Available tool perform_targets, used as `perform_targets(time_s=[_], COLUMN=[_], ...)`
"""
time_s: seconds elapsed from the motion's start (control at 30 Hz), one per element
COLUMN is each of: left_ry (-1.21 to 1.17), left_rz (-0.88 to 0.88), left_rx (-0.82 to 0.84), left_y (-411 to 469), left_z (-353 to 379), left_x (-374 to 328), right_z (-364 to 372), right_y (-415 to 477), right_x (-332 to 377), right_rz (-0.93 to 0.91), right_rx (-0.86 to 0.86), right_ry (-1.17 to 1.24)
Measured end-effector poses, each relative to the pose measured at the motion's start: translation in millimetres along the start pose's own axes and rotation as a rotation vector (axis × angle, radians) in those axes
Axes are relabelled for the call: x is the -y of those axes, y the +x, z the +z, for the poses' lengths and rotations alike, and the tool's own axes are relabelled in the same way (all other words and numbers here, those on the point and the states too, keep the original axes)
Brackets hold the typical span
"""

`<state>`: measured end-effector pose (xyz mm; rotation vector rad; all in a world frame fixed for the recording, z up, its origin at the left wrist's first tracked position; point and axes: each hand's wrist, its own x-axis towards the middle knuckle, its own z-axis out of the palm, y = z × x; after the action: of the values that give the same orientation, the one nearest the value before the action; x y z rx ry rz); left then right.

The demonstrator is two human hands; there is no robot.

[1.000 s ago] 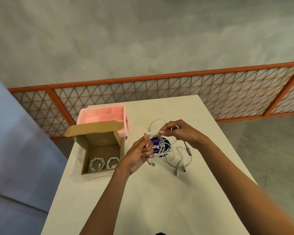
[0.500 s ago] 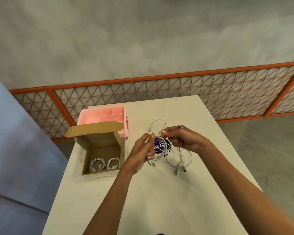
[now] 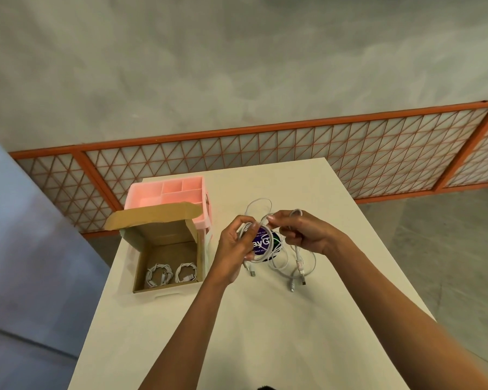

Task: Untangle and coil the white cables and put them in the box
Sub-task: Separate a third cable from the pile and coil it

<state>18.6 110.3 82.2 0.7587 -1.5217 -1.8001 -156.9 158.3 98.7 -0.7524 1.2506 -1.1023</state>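
My left hand (image 3: 234, 249) grips a loop of white cable (image 3: 265, 256) held above the table. My right hand (image 3: 302, 233) pinches the same cable's free run close to the loop. More loose white cables (image 3: 296, 267) lie tangled on the table under my right hand, their plugs pointing toward me, and one strand (image 3: 258, 202) arcs beyond the hands. The open cardboard box (image 3: 166, 240) stands to the left with two coiled white cables (image 3: 171, 274) lying side by side at its near end.
A pink compartment tray (image 3: 169, 191) stands behind the box, partly covered by the box flap. A round purple sticker (image 3: 261, 243) lies on the white table (image 3: 254, 327) under the held loop. An orange lattice railing (image 3: 293, 153) runs beyond the table's far edge.
My right hand has carried the cable around toward my left hand, and the loop in my left hand has grown. The loose pile has shifted slightly.
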Motion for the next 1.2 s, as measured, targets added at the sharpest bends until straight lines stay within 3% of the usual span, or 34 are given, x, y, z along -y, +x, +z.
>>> perform_targets(time_s=[0.1,0.37,0.43,0.53,0.6,0.7,0.83,1.0,1.2], left_ry=[-0.055,-0.285,-0.304,-0.294,-0.274,-0.241,-0.244,-0.255,-0.172], left_rz=[-0.017,-0.096,-0.094,-0.096,-0.097,-0.104,-0.115,-0.142,-0.101], left_rx=[-0.063,-0.174,-0.187,-0.175,-0.157,-0.145,-0.136,-0.087,-0.171], left_y=[2,7,9,8,8,6,6,5,3], left_z=[-2,-12,-15,-14,-10,-5,-3,-2,2], left_x=[2,11,10,8,8,7,7,7,2], right_z=[-4,-26,-29,-25,-20,-11,1,14,29], right_y=[-1,2,0,2,6,11,16,21,20], right_x=[-5,-23,-22,-26,-28,-25,-18,-22,-31], right_rz=[-0.075,-0.203,-0.194,-0.246,-0.311,-0.347,-0.332,-0.144,-0.014], right_rx=[-0.053,0.039,-0.023,-0.178,-0.315,-0.462,-0.442,-0.375,-0.214], right_ry=[0.112,0.588,0.434,-0.078,-0.28,-0.138,0.083,0.267,0.089])
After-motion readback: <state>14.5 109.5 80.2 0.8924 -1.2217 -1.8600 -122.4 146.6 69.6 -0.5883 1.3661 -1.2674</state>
